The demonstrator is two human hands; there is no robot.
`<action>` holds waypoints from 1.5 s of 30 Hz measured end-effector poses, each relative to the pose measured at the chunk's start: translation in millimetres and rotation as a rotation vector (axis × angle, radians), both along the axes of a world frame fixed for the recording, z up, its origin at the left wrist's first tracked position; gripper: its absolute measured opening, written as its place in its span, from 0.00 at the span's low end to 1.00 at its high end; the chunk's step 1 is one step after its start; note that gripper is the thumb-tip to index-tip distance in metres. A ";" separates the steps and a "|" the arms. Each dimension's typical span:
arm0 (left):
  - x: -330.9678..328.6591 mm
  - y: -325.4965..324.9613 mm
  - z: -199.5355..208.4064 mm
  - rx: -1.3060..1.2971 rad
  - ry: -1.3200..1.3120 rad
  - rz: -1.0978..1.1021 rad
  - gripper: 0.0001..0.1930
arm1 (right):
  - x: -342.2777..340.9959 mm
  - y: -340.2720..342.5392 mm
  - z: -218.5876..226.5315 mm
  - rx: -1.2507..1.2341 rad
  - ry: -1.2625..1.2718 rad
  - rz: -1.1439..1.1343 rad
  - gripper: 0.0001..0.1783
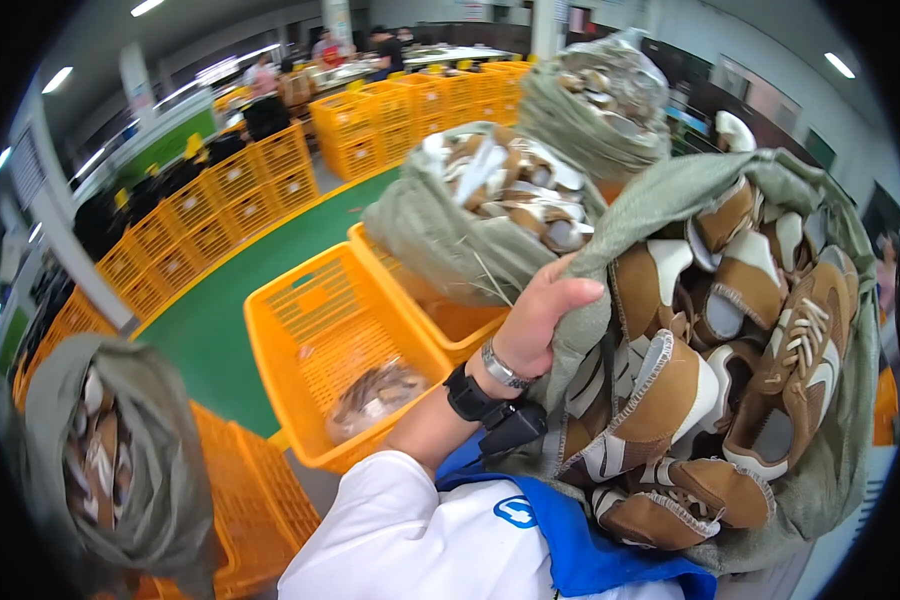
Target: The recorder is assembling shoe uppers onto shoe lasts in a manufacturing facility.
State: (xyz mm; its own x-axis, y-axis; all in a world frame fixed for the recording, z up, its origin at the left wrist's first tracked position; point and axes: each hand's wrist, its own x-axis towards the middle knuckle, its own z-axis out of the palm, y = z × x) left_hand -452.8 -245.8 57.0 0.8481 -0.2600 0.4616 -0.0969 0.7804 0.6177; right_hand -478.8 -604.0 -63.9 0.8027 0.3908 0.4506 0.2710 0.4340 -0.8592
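Note:
My left hand (547,314), with a metal watch and a black strap at the wrist, is closed on the rim of a large grey-green woven sack (660,190). Its thumb lies over the folded edge; the other fingers are hidden behind the cloth. Brown-and-white shoe uppers (660,395) fill the sack in a loose heap, some with stitched raw edges and one with laces showing. My right hand is outside the picture.
Beside my forearm stands an orange crate (305,300) holding a plastic-wrapped bundle (375,400). Farther off are a second full sack (420,220) and a third (580,125). Another sack (160,440) stands at left. Rows of stacked orange crates (230,190) line the green floor (225,310); people work beyond.

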 end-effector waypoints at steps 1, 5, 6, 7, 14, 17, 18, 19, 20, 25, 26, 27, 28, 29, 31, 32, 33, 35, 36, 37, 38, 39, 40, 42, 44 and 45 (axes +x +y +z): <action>18.4 -12.6 -9.7 0.016 0.058 -0.022 0.18 | -18.3 -5.0 -5.0 0.009 0.009 -0.065 0.17; 68.8 -55.4 -38.5 0.082 0.185 -0.183 0.17 | -86.1 13.6 -2.4 0.083 -0.002 -0.455 0.17; 79.1 -66.7 -41.9 0.089 0.264 -0.149 0.17 | -92.0 17.0 -0.6 0.099 0.000 -0.553 0.17; 91.2 -71.2 -46.6 0.095 0.289 -0.146 0.17 | -90.5 21.7 0.7 0.118 0.001 -0.621 0.17; 167.9 -137.8 -75.6 0.146 0.358 -0.181 0.17 | -22.9 15.4 20.7 0.166 -0.009 -0.865 0.17; 227.4 -153.0 -77.8 0.171 0.414 -0.168 0.16 | 78.4 -2.1 78.3 0.186 -0.041 -0.916 0.17; 249.5 -155.2 -69.6 0.171 0.418 -0.126 0.16 | 110.3 -7.6 94.4 0.194 -0.050 -0.925 0.17; 268.3 -160.7 -64.1 0.183 0.420 -0.099 0.15 | 127.8 -17.9 98.8 0.211 -0.056 -0.953 0.17; 288.0 -165.1 -63.1 0.176 0.432 -0.073 0.15 | 145.1 -28.9 101.9 0.233 -0.060 -0.979 0.17; 383.5 -179.3 -82.2 0.152 0.531 -0.005 0.11 | 180.4 -80.1 88.6 0.380 -0.042 -1.157 0.18; 399.2 -183.8 -78.8 0.134 0.518 -0.024 0.12 | 190.7 -88.4 82.7 0.505 0.070 -1.028 0.17; 409.6 -196.7 -67.8 0.122 0.504 -0.078 0.12 | 193.9 -96.9 80.9 0.631 0.162 -0.924 0.18; 420.9 -197.5 -62.4 0.122 0.513 -0.111 0.13 | 214.1 -107.9 78.6 0.752 0.150 -0.743 0.19; 431.7 -196.6 -57.8 0.121 0.523 -0.141 0.14 | 235.9 -119.2 78.0 0.865 0.129 -0.556 0.20; 460.4 -197.0 -56.6 0.121 0.590 -0.233 0.18 | 271.2 -138.8 74.7 0.804 0.152 -0.494 0.20; 481.3 -201.5 -61.4 0.176 0.504 -0.214 0.21 | 282.7 -144.3 79.5 0.544 0.046 -0.811 0.22; 502.3 -190.2 -71.0 0.216 0.407 -0.136 0.24 | 308.2 -148.9 80.0 0.270 -0.046 -1.052 0.23; 540.3 -177.5 -85.3 0.516 0.472 0.070 0.34 | 336.6 -171.8 98.3 0.750 0.426 -0.473 0.27; 516.7 -222.9 -68.5 0.966 -0.064 0.750 0.30 | 362.9 -180.6 95.3 0.816 0.333 -0.353 0.26; 539.8 -226.7 -75.9 0.886 -0.428 0.768 0.26 | 385.0 -193.1 89.2 0.889 0.228 -0.228 0.25; 564.6 -231.5 -79.1 0.786 -0.125 0.710 0.26 | 410.3 -208.2 74.9 0.878 0.185 -0.190 0.26; 577.9 -253.7 -62.5 0.673 0.181 0.655 0.25 | 446.2 -221.5 55.9 0.890 0.185 -0.180 0.26; 591.8 -276.8 -55.2 0.682 0.172 0.665 0.25 | 484.0 -237.3 38.1 0.615 -0.267 -0.506 0.27; 618.5 -313.7 -43.2 0.961 -0.274 0.739 0.24 | 516.8 -263.2 55.1 0.618 -0.071 -0.478 0.23; 668.3 -349.5 -32.8 0.825 -0.085 0.607 0.23 | 559.6 -297.1 79.6 0.619 -0.222 -0.459 0.19; 701.1 -358.0 -31.6 0.619 0.170 0.452 0.23 | 584.0 -312.5 89.7 0.612 -0.372 -0.449 0.15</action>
